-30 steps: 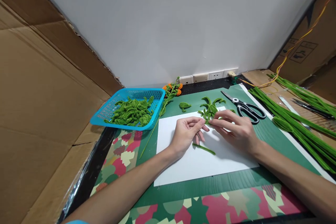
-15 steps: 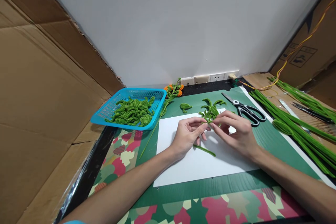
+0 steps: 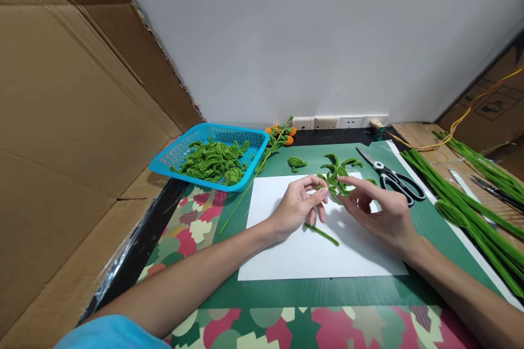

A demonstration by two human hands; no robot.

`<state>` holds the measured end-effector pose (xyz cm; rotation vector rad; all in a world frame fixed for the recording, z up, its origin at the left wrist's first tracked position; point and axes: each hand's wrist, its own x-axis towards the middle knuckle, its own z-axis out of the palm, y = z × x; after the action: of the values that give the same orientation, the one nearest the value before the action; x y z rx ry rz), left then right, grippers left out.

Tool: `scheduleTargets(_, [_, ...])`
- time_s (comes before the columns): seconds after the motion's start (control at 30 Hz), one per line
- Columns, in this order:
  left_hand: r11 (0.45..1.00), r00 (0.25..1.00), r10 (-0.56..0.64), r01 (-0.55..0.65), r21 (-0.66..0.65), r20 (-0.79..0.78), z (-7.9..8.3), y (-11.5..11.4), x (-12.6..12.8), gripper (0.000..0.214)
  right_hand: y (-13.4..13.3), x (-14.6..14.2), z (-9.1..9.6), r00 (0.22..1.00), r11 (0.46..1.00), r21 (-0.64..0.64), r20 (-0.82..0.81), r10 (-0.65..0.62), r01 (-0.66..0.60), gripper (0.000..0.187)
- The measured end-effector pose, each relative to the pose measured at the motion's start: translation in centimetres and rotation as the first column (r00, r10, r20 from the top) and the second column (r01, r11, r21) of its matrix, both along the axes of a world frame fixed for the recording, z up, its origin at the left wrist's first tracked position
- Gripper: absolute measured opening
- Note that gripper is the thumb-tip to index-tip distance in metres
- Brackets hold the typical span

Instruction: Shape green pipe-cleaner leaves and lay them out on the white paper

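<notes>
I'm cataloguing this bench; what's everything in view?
Patterned mat: one, green, tabletop
Perforated plastic basket: one, blue, left
Fuzzy leaf pieces: many, green, mostly basket
Leafy stem: one, green, beside basket
Fuzzy flowers: several, orange, beside basket
Rectangular paper sheet: one, white, centre
Short fuzzy strip: one, green, on paper
Metal scissors: one, black-handled, right
Long fuzzy stems: many, green, right
Slim tools: some, black, white, right
Sockets: several, white, wall
Twisted cable: one, yellow, right
Cardboard panels: several, brown, sides
Fabric sleeve: one, blue, left
Left hand: one, above paper
Right hand: one, above paper
</notes>
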<state>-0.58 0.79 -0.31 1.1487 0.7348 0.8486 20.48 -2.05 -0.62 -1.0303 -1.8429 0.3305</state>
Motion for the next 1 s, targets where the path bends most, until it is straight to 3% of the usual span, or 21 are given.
scheduleTargets(0.07, [0.999,0.999,-0.044,0.044,-0.005,0.0,0.1,0.0,-0.1,0.044,0.2,0.7,-0.2,0.981,0.975,0.222,0.194,-0.013,-0.031,0.03])
scheduleTargets(0.13, [0.996,0.996,-0.088,0.088,0.005,-0.009,0.2,0.0,-0.2,0.042,0.4,1.2,-0.2,0.953,0.944,0.321,0.302,-0.024,-0.078,0.03])
scheduleTargets(0.4, [0.988,0.986,-0.152,0.153,0.022,-0.073,0.7,-0.1,-0.3,0.04,0.6,2.4,0.2,0.93,0.876,0.466,0.362,-0.059,-0.125,0.048])
scheduleTargets(0.5, [0.99,0.988,-0.127,0.132,0.056,-0.089,0.5,-0.2,-0.1,0.04,0.6,2.6,0.0,0.925,0.881,0.444,0.38,-0.022,-0.162,0.042])
scheduleTargets(0.6, [0.991,0.991,-0.069,0.08,0.103,-0.112,0.3,-0.4,0.2,0.041,0.3,1.6,0.2,0.962,0.946,0.304,0.272,0.026,-0.111,0.02])
scheduleTargets(0.67, [0.988,0.99,0.003,0.019,0.153,-0.142,0.3,-0.6,0.3,0.038,0.0,0.2,0.5,0.996,0.995,0.078,0.068,0.063,-0.068,0.011])
scheduleTargets(0.7, [0.979,0.984,0.052,-0.016,0.201,-0.173,0.4,-0.7,0.2,0.033,-0.2,-0.5,0.6,0.995,0.994,-0.077,-0.081,0.065,-0.072,0.012])
scheduleTargets(0.73, [0.96,0.971,0.105,-0.043,0.276,-0.215,0.5,-0.8,0.1,0.026,-0.3,-1.1,0.8,0.969,0.965,-0.238,-0.243,0.052,-0.112,0.019])
scheduleTargets(0.77, [0.925,0.952,0.157,-0.049,0.377,-0.262,0.6,-0.8,-0.1,0.019,-0.4,-1.6,0.9,0.918,0.902,-0.388,-0.397,0.023,-0.19,0.027])
scheduleTargets(0.83, [0.805,0.908,0.231,0.023,0.592,-0.349,1.1,-0.9,-0.5,0.011,-0.5,-2.2,1.0,0.797,0.707,-0.589,-0.601,-0.058,-0.392,0.043])
scheduleTargets(0.9, [0.694,0.881,0.272,0.1,0.713,-0.388,1.6,-0.9,-0.8,0.015,-0.4,-2.0,1.1,0.742,0.54,-0.661,-0.664,-0.095,-0.521,0.049])
scheduleTargets(0.93, [0.684,0.878,0.274,0.108,0.721,-0.391,1.9,-0.9,-0.8,0.015,-0.3,-1.7,1.2,0.748,0.514,-0.67,-0.659,-0.081,-0.535,0.047])
scheduleTargets(0.97, [0.713,0.883,0.266,0.091,0.696,-0.388,2.1,-0.9,-0.7,0.013,-0.2,-1.4,1.2,0.772,0.541,-0.666,-0.634,-0.049,-0.513,0.042])
scheduleTargets(1.0, [0.768,0.893,0.245,0.059,0.637,-0.378,2.4,-0.9,-0.6,0.011,-0.2,-0.9,1.3,0.814,0.615,-0.644,-0.581,-0.007,-0.454,0.035])
